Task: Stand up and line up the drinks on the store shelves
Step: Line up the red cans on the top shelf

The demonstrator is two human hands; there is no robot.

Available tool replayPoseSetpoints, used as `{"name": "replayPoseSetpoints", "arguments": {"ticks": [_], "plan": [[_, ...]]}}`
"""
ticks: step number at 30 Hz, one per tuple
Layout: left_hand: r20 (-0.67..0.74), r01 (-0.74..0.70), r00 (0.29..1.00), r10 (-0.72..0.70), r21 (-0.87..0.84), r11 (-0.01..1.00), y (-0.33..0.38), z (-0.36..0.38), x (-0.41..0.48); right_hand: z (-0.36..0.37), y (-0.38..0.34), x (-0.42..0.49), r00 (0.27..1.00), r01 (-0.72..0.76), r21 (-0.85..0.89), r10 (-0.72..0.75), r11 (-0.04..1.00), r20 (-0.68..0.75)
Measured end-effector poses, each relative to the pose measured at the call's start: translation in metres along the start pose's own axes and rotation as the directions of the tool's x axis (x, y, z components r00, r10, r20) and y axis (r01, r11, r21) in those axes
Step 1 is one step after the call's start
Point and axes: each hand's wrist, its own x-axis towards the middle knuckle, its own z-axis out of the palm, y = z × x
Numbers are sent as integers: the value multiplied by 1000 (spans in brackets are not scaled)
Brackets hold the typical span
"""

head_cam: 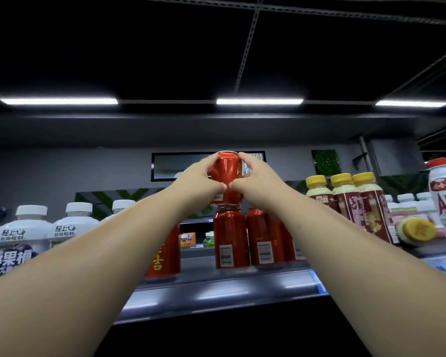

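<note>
Shelf front, dim store: both grips closed round upright red metal can (227, 176), left hand (198, 180), right hand (255, 180); axis vertical, sitting atop lower red can (231, 238).

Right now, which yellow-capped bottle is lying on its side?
The yellow-capped bottle at the far right of the shelf, its cap facing the camera. The three others stand upright just left of it.

A shop: a shelf (216, 292) lined with red cans (264, 238) and bottles (366, 210).
</note>
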Motion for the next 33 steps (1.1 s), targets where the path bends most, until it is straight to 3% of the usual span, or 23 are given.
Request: {"name": "replayPoseSetpoints", "arguments": {"ticks": [4, 10, 14, 22, 24, 28, 30, 33], "plan": [[-112, -103, 988, 106, 36, 994, 5, -12, -11, -3, -8, -5, 996, 72, 97, -76, 993, 42], [-252, -59, 966, 59, 8, 998, -5, -44, -37, 1, -33, -19, 968, 241, 125, -248, 962, 43], [-180, -83, 981, 78, -22, 996, -12, -51, -63, 5, -43, -18, 970, 169, 188, -197, 968, 141], [48, -101, 994, 94, 175, 979, -26, -59, -83, 10, -48, -11, 921, 78, 159, -132, 984, 367], [116, -85, 992, 46, 362, 928, -35, -68, -84, 10, -48, -10, 916, 59, 91, -90, 994, 391], [200, -88, 975, -96, 748, 658, -46, -72, -85, 15, -49, -2, 898, 44, -81, -3, 996, 440], [193, -99, 976, -98, 802, 589, -49, -72, -85, 18, -46, 5, 889, 36, -145, 35, 989, 456], [186, -107, 979, -80, 808, 580, -52, -72, -87, 25, -42, 16, 872, 42, -227, 75, 973, 483]]}}
